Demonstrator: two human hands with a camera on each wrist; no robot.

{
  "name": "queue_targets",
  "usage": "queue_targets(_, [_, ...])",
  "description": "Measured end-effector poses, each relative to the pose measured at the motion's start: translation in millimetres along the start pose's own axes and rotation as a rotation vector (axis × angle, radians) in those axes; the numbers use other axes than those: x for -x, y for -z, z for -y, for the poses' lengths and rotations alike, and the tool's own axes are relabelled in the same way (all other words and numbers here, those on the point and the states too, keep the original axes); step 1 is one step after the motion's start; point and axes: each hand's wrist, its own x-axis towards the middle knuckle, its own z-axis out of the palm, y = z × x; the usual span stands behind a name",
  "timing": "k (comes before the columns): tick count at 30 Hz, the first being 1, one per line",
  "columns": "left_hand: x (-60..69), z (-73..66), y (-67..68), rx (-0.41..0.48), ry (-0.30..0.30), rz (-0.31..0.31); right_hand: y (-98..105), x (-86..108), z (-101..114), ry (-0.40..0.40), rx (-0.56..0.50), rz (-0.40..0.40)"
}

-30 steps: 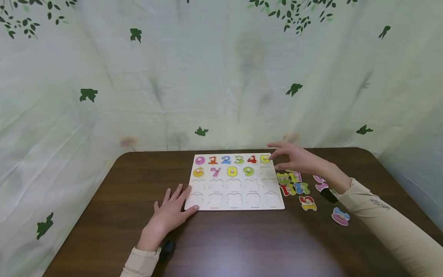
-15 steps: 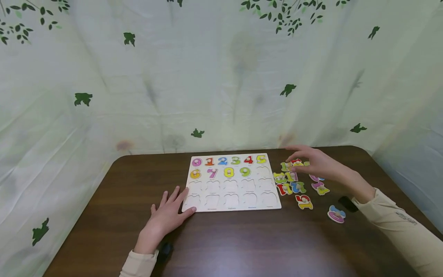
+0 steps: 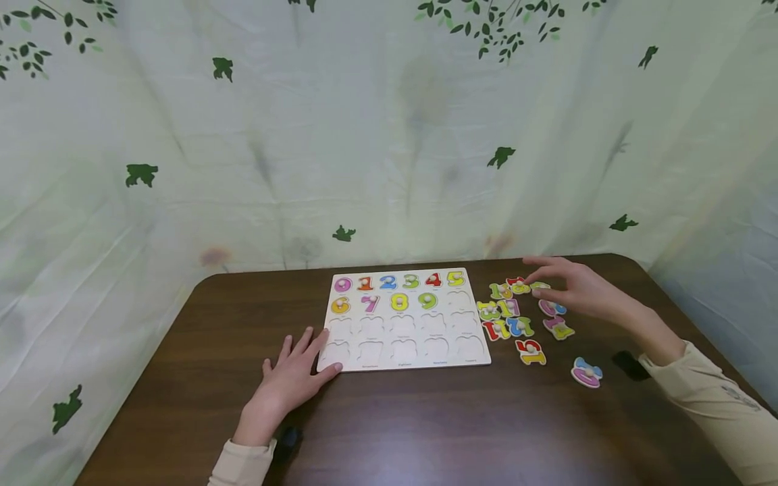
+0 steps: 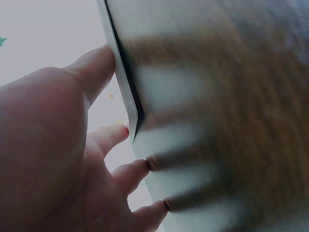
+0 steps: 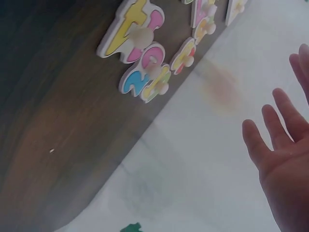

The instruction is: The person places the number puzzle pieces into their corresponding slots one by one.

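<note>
The left hand [image 3: 289,379] lies spread at the near left corner of a white number board [image 3: 389,354]; in the left wrist view its thumb [image 4: 99,67] touches the board's edge [image 4: 126,92]. Single numbers 0 to 9 fill the board's two far rows, among them a yellow 8 [image 3: 399,302]. Over the far end of a group of two-digit pieces, the right hand [image 3: 580,290] hovers with fingers extended and nothing visibly held. Under its fingertips is a green-yellow piece [image 3: 539,287], partly hidden. In the right wrist view, the hand [image 5: 285,145] is apart from the knobbed pieces [image 5: 159,87].
Several pieces lie right of the board, including a red-yellow 15 [image 3: 531,352] and a pink-yellow piece [image 3: 558,329]. A blue-pink piece [image 3: 587,372] lies apart, nearer the front. The dark wooden table [image 3: 425,432] ends at a pale leaf-printed curtain [image 3: 365,135].
The right hand has moved rightward from the board's far right corner to over the far pieces. The left hand keeps its place on the board, while the head view has shifted slightly.
</note>
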Motion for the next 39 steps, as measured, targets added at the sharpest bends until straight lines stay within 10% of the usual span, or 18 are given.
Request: queue_targets(39, [1.8, -3.2, 2.8, -0.016, 0.002, 0.02, -15.8, 46.8, -36.3, -0.109, 0.014, -0.099])
